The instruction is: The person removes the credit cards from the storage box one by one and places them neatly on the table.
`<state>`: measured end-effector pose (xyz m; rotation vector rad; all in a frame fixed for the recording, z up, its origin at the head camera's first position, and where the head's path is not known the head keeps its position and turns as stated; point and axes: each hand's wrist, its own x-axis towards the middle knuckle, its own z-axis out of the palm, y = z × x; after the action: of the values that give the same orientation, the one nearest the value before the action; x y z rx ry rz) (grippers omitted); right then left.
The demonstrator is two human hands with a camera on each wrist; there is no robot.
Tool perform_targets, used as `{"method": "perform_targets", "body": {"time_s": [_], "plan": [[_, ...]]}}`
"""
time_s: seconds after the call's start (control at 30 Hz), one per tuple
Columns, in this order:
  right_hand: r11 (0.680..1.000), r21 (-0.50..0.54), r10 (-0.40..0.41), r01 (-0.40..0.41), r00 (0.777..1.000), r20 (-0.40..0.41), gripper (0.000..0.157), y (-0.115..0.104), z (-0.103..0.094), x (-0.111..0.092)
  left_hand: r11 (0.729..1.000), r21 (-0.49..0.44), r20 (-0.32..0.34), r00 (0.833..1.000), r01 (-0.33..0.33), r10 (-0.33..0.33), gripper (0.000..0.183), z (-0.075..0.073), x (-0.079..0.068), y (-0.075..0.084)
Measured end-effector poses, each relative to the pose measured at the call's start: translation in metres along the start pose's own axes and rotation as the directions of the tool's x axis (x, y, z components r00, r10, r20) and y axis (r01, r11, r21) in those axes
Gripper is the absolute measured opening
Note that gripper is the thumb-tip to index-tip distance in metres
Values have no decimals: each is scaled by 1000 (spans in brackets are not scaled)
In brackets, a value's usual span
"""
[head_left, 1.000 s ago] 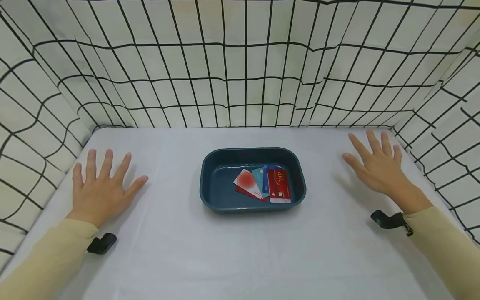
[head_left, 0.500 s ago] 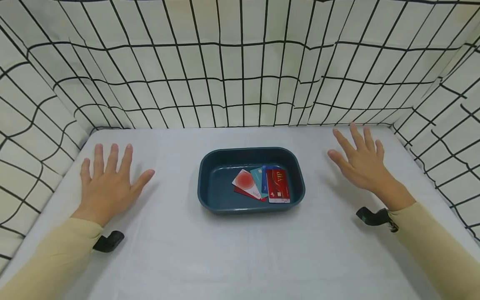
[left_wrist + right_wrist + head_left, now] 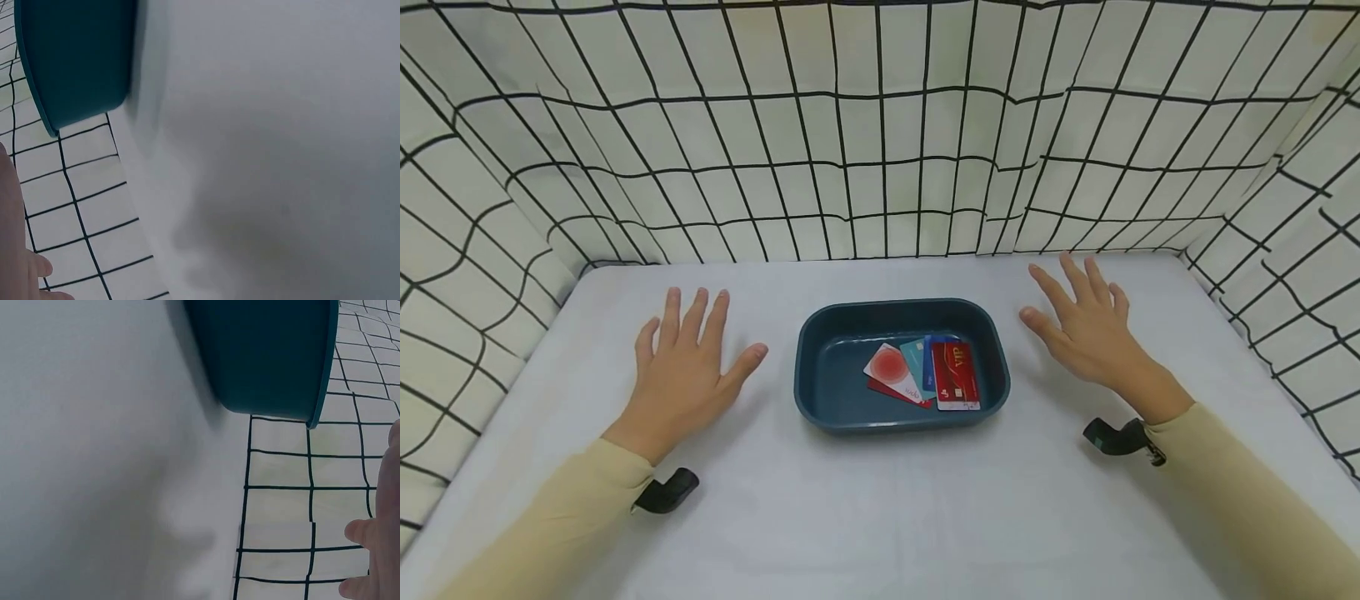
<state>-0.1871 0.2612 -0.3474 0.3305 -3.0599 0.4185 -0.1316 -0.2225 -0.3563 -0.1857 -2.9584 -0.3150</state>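
Dark teal, the tray (image 3: 835, 379) sits on the white desk (image 3: 880, 517) between the person's two hands, its near end closer to the right thumb than to the left. Inside it, in the half toward the right hand, lies a loose fan of cards: a red VIP card (image 3: 957, 377) on top, then blue (image 3: 929, 371), pale teal (image 3: 913, 354) and white (image 3: 887, 365), with a second red edge peeping out under the white one.

I'd call this the step before contact: nothing has been lifted, and both hands flank the tray. Taking a card next would call for fingertips over the rim and a fine pinch on a thin edge; lifting the tray instead would need both palms brought in to its ends.

As for the hands, the left hand (image 3: 688, 375) is spread wide, fingers long, thumb held out toward the tray. The right hand (image 3: 1086, 333) is spread too, its little finger slightly bent. Neither holds anything nor touches the tray. From their shadows, both seem raised off the desk.
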Motion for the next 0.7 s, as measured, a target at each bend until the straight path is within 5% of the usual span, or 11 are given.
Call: {"method": "perform_targets", "body": {"time_s": [0.37, 0.7], "plan": [[998, 13, -65, 65, 998, -10, 81, -26, 16, 0, 998, -54, 73, 996, -41, 45, 91, 8, 8, 41], [997, 30, -70, 69, 997, 31, 79, -35, 29, 0, 993, -110, 140, 989, -39, 55, 88, 19, 7, 60]]}}
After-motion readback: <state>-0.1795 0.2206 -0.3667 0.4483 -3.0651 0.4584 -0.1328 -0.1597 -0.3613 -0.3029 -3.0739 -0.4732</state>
